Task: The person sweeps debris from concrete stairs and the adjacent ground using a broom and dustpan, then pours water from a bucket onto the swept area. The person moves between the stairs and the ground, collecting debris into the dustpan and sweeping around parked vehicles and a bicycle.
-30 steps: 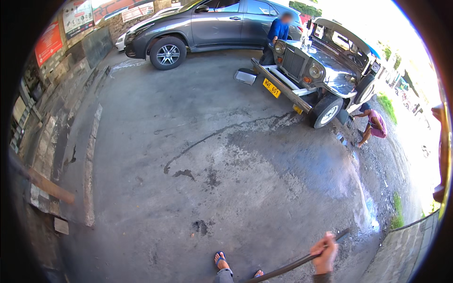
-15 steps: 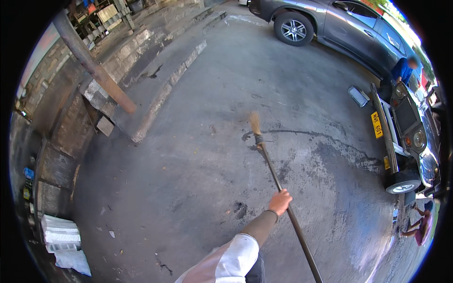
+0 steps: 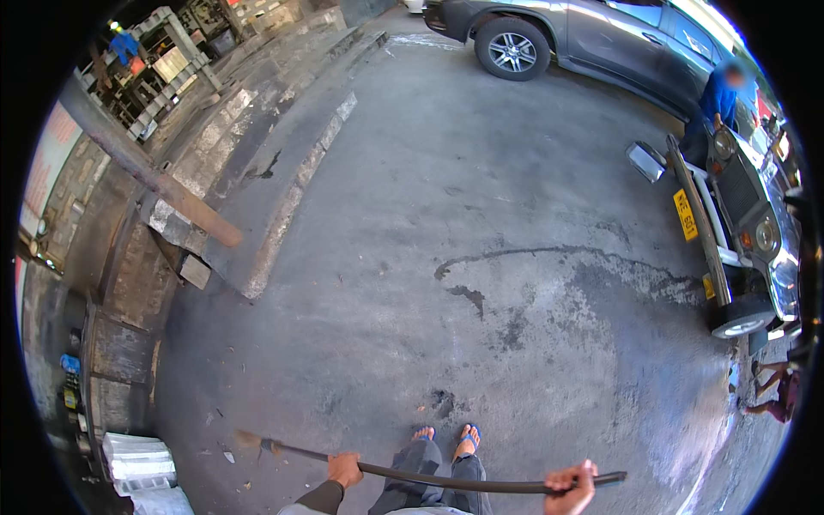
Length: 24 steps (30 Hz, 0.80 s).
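A long-handled broom (image 3: 412, 475) lies crosswise in front of my body, its dark pole running left to right above my legs. The straw bristles (image 3: 249, 439) are at the left end, low over or on the grey ground. My left hand (image 3: 345, 470) is closed round the pole nearer the bristles. Close to the pole's other end, my right hand (image 3: 571, 487) wraps round it too. Just beyond the pole are my feet in blue flip-flops (image 3: 468, 439). Small bits of litter (image 3: 228, 457) lie beside the bristles.
White bundles (image 3: 137, 459) sit at the lower left. A rusty post (image 3: 197, 210) and a low concrete kerb (image 3: 296, 206) stand at the left. A grey car (image 3: 592, 43) is at the back; a vehicle front (image 3: 747, 206) and a person in blue (image 3: 717, 99) are at the right.
The broom has swung from pointing ahead to lying crosswise, bristles now at the lower left. My left hand moved left and nearer me with it; my right hand has come into view.
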Available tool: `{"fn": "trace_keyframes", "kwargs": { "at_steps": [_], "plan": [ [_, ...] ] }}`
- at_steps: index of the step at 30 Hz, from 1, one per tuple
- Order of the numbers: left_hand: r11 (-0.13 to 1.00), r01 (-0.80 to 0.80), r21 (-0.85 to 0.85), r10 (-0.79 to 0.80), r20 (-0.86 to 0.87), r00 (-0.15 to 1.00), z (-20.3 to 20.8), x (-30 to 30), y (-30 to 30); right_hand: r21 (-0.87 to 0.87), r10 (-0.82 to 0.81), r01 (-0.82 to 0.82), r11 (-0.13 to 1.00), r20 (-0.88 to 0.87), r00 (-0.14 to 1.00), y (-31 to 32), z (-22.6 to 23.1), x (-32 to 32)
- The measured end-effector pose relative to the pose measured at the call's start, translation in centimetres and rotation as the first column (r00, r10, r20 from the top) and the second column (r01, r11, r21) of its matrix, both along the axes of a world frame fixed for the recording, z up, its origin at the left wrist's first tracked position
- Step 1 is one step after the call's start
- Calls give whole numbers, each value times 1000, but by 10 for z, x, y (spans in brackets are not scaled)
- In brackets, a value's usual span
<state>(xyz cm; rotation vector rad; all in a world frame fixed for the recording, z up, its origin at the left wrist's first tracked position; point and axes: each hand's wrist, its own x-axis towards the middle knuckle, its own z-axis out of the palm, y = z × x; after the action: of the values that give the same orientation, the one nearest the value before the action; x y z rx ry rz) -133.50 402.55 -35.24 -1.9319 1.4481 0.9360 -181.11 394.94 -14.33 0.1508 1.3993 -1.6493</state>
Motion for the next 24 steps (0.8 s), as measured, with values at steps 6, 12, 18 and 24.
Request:
{"fn": "trace_keyframes", "kwargs": {
  "at_steps": [6, 12, 18, 24],
  "plan": [
    [607, -32, -794, -390, -333, 859, 38, -115, -159, -190, -364, 327, 925, -212, 907, 46, 58, -107],
    [478, -84, -875, -705, -438, 558, -5, -244, -353, -319, -669, 589, 743, -389, 633, 114, 32, -63],
    [613, 88, -785, -657, -446, 608, -83, -226, -457, -176, -665, 728, 663, -585, 464, 18, -33, 35],
    [738, -283, -613, -240, -630, 739, -118, -12, -225, 4, -199, 219, 976, -398, 896, -137, 61, 108]
  ]
}}
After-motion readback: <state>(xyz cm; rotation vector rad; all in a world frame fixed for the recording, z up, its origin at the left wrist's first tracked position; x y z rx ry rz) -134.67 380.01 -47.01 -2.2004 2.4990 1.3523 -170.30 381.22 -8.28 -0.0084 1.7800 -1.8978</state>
